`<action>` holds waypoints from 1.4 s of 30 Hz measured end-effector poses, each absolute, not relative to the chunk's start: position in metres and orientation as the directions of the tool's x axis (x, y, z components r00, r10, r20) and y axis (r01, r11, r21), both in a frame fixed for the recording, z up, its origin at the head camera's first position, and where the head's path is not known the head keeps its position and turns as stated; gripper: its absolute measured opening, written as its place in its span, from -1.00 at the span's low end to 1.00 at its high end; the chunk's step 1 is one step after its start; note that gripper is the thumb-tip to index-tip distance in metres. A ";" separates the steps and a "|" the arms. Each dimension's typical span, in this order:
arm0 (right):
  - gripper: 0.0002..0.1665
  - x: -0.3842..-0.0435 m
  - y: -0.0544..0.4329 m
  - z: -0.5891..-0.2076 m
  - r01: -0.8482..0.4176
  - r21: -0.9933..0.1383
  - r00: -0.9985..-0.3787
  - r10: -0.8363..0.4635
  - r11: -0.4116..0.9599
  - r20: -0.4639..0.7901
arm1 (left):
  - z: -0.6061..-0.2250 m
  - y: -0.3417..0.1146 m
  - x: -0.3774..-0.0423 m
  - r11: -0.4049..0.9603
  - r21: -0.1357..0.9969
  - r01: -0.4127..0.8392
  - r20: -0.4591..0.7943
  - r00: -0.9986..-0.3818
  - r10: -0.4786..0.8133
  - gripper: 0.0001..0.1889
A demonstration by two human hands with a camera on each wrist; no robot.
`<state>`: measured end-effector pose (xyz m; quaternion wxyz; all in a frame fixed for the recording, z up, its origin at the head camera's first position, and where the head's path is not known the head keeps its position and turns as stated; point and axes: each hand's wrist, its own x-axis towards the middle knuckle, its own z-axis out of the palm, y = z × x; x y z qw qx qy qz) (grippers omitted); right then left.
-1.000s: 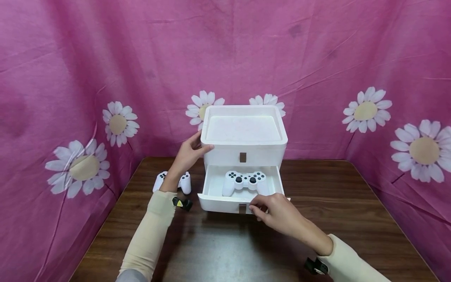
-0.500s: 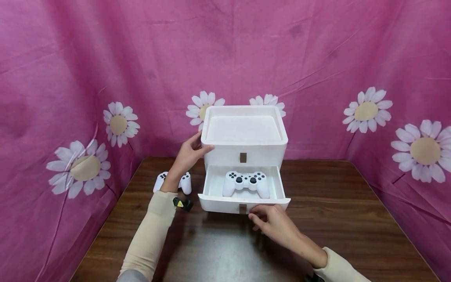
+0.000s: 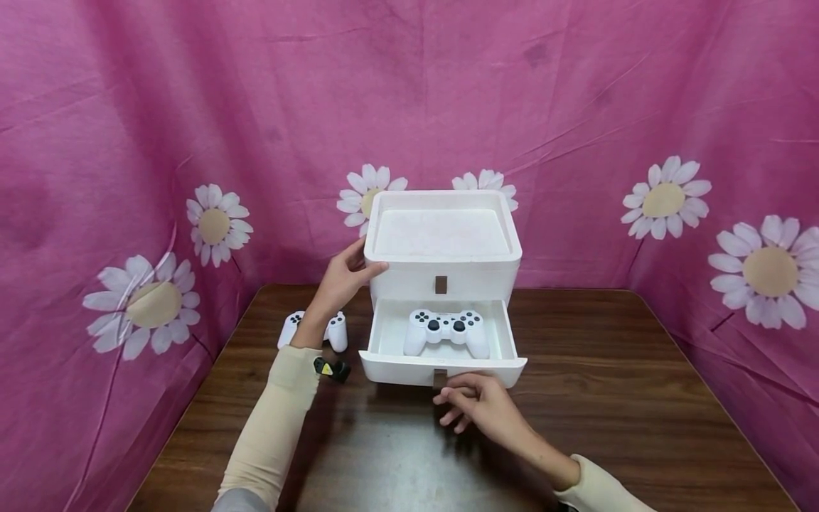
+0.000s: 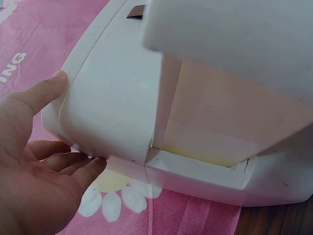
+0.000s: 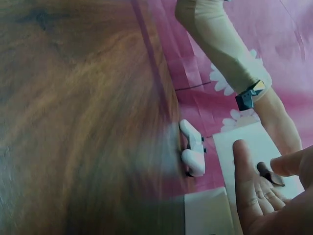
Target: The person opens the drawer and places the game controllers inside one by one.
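A white two-drawer unit [image 3: 447, 235] has its lower drawer [image 3: 377, 334] pulled out and its upper drawer [image 3: 480, 284] closed. In the open drawer lies a white game controller [image 3: 446, 333] with dark thumbsticks. My left hand [image 3: 342, 284] holds the unit's left front corner, thumb at the front edge and fingers along the side; the left wrist view shows both against the white plastic. My right hand [image 3: 483, 409] is just below and in front of the lower drawer, fingers loose beside its brown tab handle [image 3: 440, 377]. The right wrist view shows thumb and forefinger apart.
A second white controller [image 3: 337, 333] lies on the dark wooden table [image 3: 608, 398] left of the unit, partly hidden by my left wrist. A pink curtain [image 3: 563, 92] with daisies hangs behind and at both sides. The unit's top is a shallow rimmed tray [image 3: 444, 259].
My right hand has come down off the drawer front and shifted slightly left, its fingers spreading. The left hand, drawer and controllers have stayed put.
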<state>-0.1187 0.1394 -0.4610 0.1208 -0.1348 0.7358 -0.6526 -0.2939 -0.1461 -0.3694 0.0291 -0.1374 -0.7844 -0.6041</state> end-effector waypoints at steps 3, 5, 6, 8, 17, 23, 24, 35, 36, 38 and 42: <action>-0.58 -0.119 0.135 -0.464 -0.015 -0.996 -0.932 -0.361 0.086 -0.017 | -0.370 -0.147 -0.294 0.232 0.940 0.249 0.210 -0.961 0.179 -0.14; -0.58 -0.121 0.133 -0.467 -0.011 -0.997 -0.933 -0.359 0.080 -0.019 | -0.370 -0.147 -0.294 0.230 0.941 0.247 0.208 -0.961 0.181 -0.14; -0.58 -0.122 0.132 -0.468 -0.015 -0.997 -0.933 -0.360 0.078 -0.014 | -0.370 -0.147 -0.294 0.228 0.942 0.248 0.209 -0.961 0.183 -0.14; -0.58 -0.125 0.131 -0.471 -0.031 -0.997 -0.934 -0.357 0.077 0.001 | -0.370 -0.147 -0.294 0.227 0.942 0.247 0.208 -0.961 0.183 -0.14; -0.59 -0.131 0.125 -0.474 -0.058 -0.998 -0.968 -0.245 0.015 0.053 | -0.368 -0.146 -0.295 0.204 0.950 0.236 0.197 -0.961 0.193 -0.14; -0.66 -0.135 0.123 -0.468 -0.070 -0.998 -0.982 -0.178 0.001 0.069 | -0.368 -0.146 -0.296 0.203 0.949 0.241 0.202 -0.960 0.194 -0.14; -0.66 -0.137 0.123 -0.468 -0.073 -0.997 -0.982 -0.173 0.003 0.072 | -0.368 -0.146 -0.296 0.207 0.948 0.243 0.204 -0.960 0.194 -0.14; -0.69 -0.168 0.124 -0.466 -0.026 -1.000 -0.994 -0.108 -0.009 0.027 | -0.369 -0.147 -0.295 0.215 0.946 0.242 0.202 -0.960 0.192 -0.13; -0.68 -0.172 0.124 -0.466 -0.030 -1.000 -0.994 -0.108 -0.006 0.030 | -0.369 -0.147 -0.295 0.217 0.946 0.242 0.202 -0.961 0.190 -0.13; -0.66 -0.181 0.124 -0.466 -0.035 -0.999 -0.994 -0.103 -0.006 0.035 | -0.369 -0.147 -0.296 0.221 0.944 0.245 0.205 -0.961 0.187 -0.13; -0.63 -0.198 0.123 -0.465 -0.043 -0.999 -0.996 -0.082 -0.004 0.043 | -0.370 -0.147 -0.297 0.227 0.940 0.256 0.216 -0.958 0.186 -0.14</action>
